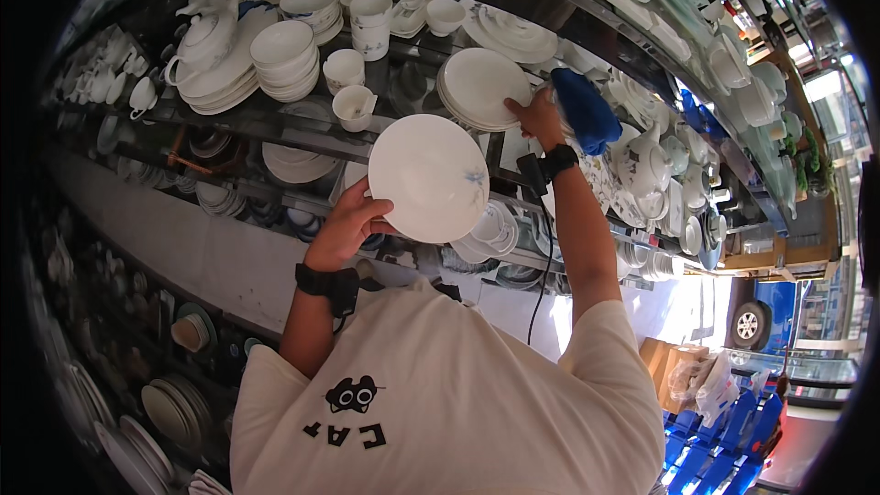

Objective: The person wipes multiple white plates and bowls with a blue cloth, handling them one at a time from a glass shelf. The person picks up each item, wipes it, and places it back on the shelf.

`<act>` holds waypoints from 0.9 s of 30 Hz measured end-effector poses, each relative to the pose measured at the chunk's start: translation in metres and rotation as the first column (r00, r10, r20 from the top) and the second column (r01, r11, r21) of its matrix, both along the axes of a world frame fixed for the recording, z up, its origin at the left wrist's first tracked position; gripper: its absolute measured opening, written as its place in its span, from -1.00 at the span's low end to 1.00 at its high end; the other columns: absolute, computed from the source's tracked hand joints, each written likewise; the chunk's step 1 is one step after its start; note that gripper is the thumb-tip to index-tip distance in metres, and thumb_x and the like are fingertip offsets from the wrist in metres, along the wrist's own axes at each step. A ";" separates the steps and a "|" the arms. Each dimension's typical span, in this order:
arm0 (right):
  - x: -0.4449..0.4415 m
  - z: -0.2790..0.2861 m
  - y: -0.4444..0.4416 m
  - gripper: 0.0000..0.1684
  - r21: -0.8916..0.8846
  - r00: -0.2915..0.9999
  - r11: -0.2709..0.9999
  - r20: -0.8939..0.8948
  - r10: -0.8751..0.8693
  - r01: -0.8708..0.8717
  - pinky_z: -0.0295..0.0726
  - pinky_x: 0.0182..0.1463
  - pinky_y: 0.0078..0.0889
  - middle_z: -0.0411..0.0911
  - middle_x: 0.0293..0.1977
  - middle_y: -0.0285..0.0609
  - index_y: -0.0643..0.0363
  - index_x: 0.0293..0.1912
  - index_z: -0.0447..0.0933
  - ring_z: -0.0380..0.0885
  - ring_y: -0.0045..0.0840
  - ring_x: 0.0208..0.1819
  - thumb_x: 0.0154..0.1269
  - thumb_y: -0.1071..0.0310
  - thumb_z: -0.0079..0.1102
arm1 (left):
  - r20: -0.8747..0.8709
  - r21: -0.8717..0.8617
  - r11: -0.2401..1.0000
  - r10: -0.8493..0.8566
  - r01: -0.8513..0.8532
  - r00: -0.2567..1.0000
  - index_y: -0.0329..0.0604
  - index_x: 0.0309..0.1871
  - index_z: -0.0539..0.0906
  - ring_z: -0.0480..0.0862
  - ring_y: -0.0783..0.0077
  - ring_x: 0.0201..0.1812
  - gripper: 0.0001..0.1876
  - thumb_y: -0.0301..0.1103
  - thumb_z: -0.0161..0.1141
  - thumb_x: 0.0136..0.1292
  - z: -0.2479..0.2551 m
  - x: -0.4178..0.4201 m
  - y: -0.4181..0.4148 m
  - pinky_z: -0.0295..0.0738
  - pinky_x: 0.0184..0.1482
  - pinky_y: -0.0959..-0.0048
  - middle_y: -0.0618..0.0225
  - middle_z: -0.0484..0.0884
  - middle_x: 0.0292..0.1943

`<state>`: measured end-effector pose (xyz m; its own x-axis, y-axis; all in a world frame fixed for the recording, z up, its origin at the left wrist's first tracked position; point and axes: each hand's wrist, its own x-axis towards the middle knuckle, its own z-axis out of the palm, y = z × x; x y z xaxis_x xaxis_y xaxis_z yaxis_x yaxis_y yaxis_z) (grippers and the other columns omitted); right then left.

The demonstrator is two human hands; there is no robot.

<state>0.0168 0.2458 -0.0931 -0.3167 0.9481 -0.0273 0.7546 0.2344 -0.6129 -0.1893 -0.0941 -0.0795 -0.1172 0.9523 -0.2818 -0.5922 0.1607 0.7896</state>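
Observation:
A round white plate (pixel 427 179) with a small blue floral motif near its rim is tilted up in front of my chest. My left hand (pixel 357 216) grips it at the lower left edge, thumb on the face. Farther out, a stack of white plates (pixel 481 86) sits on the dark glass shelf. My right hand (pixel 540 117) pinches the stack's right rim, thumb on top; how many plates it grips cannot be seen. Just right of that hand lies a bunched blue cloth (pixel 588 113). Two small white cups (pixel 353 108) stand left of the stack.
White bowls (pixel 284 58) are piled beside a teapot (pixel 205 41) on large plates. More teapots (pixel 645 159) crowd the right side. Lower shelves hold stacked dishes, and a shelf edge (pixel 275 134) runs before me. Behind me are more plates (pixel 172 409) and blue stools (pixel 722 436).

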 end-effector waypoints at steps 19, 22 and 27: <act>0.018 0.014 -0.019 -0.71 -0.155 0.797 0.988 -0.594 -0.108 0.019 0.29 -0.59 -0.60 0.52 -0.58 -0.28 0.36 -0.11 0.56 0.40 -0.69 -0.65 0.30 0.32 0.28 | 0.095 0.041 0.999 0.008 -0.012 0.995 -0.30 0.39 0.31 0.72 0.34 0.02 -0.46 -0.48 0.13 0.36 0.006 0.001 -0.003 0.71 0.03 0.38 0.19 0.60 0.12; 0.027 0.028 -0.030 -0.66 -0.156 0.750 0.987 -0.648 -0.132 0.039 0.28 -0.60 -0.63 0.53 -0.57 -0.29 0.36 -0.03 0.57 0.39 -0.71 -0.65 0.30 0.32 0.27 | 0.096 0.034 0.999 -0.019 0.015 0.995 -0.30 0.40 0.29 0.68 0.29 0.09 -0.45 -0.47 0.14 0.35 -0.001 0.000 0.002 0.67 0.10 0.33 0.17 0.58 0.17; 0.058 0.059 -0.063 -0.65 -0.210 0.644 0.978 -0.751 -0.146 -0.023 0.22 -0.63 -0.68 0.49 -0.59 -0.36 0.35 0.05 0.56 0.33 -0.77 -0.68 0.34 0.35 0.23 | 0.097 0.034 0.999 -0.033 0.030 0.995 -0.29 0.40 0.29 0.67 0.26 0.12 -0.44 -0.49 0.14 0.34 -0.003 0.003 0.011 0.65 0.14 0.28 0.16 0.57 0.18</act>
